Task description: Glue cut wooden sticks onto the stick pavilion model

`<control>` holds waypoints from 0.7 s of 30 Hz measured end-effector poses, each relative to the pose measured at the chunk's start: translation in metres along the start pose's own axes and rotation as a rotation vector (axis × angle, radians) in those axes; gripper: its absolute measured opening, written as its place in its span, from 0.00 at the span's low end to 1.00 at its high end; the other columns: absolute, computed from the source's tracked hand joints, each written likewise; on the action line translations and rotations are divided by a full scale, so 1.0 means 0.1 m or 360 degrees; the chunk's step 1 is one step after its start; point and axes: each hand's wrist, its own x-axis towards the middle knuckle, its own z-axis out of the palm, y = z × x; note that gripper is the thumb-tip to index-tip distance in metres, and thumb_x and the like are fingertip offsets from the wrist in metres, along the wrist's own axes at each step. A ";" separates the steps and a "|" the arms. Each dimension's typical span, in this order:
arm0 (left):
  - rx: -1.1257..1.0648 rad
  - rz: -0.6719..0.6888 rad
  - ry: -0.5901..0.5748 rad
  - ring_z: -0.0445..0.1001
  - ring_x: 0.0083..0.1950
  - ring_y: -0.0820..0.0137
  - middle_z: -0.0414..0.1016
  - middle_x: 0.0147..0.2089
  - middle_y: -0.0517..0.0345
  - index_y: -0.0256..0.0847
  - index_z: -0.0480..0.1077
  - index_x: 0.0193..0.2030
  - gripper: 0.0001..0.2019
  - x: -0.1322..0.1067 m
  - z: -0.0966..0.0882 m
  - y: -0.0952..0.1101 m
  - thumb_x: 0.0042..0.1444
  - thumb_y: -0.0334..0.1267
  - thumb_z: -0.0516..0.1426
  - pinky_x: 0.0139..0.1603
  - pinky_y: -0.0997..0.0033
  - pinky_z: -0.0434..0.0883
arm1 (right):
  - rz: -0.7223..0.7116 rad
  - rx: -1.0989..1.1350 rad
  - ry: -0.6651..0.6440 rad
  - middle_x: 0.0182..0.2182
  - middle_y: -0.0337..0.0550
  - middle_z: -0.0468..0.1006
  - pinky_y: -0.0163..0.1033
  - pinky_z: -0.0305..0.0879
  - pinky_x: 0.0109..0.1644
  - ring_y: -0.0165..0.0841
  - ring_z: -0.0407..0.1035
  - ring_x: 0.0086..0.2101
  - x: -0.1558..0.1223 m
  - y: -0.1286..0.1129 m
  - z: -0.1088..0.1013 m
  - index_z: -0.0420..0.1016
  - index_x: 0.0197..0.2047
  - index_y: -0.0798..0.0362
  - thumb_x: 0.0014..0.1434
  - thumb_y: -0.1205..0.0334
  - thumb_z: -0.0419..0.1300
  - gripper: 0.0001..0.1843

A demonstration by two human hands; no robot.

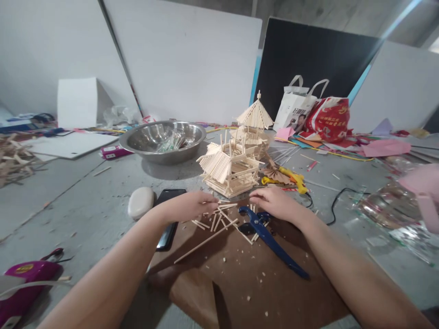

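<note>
My left hand (190,204) reaches over loose wooden sticks (216,218), fingers stretched out and a little apart, with nothing seen in them. On the other side of the pile is my right hand (276,202), its fingers stretched loosely to the left and likewise bare. Below that hand lie the blue-handled pliers (270,244), across a few short sticks on a brown board (247,283). Just beyond both hands stands a stick-built pavilion model (228,169) with a partly covered roof. Behind it rises a finished pointed roof (255,115).
Left of the board are a phone (168,228) and a white rounded case (141,203). A steel basin (163,157) holds plastic-wrapped items. A yellow glue gun (295,178) lies at right, its black cord trailing. Bags (327,119) and paper scraps lie farther back.
</note>
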 end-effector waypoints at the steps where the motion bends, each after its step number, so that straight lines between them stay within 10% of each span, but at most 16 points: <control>1: -0.0068 0.0017 0.0020 0.64 0.29 0.75 0.69 0.27 0.61 0.38 0.67 0.29 0.15 0.01 0.01 0.02 0.52 0.46 0.47 0.31 0.77 0.61 | -0.0045 0.0163 0.0058 0.35 0.43 0.76 0.36 0.59 0.39 0.33 0.68 0.36 0.03 -0.05 -0.01 0.72 0.38 0.51 0.53 0.54 0.48 0.16; 8: -0.0693 -0.0122 0.0187 0.58 0.19 0.79 0.58 0.18 0.65 0.37 0.60 0.25 0.17 0.14 0.24 0.04 0.51 0.50 0.46 0.19 0.78 0.58 | -0.0049 0.1370 0.0029 0.24 0.36 0.71 0.31 0.61 0.23 0.23 0.64 0.18 0.19 -0.27 0.05 0.69 0.36 0.54 0.51 0.56 0.52 0.12; 21: -0.0669 -0.0116 0.0205 0.55 0.16 0.80 0.56 0.16 0.67 0.38 0.57 0.23 0.19 0.16 0.34 0.03 0.52 0.52 0.43 0.18 0.78 0.56 | 0.0064 0.1886 0.0694 0.17 0.33 0.68 0.30 0.60 0.18 0.23 0.63 0.15 0.18 -0.16 0.12 0.67 0.25 0.56 0.47 0.58 0.57 0.09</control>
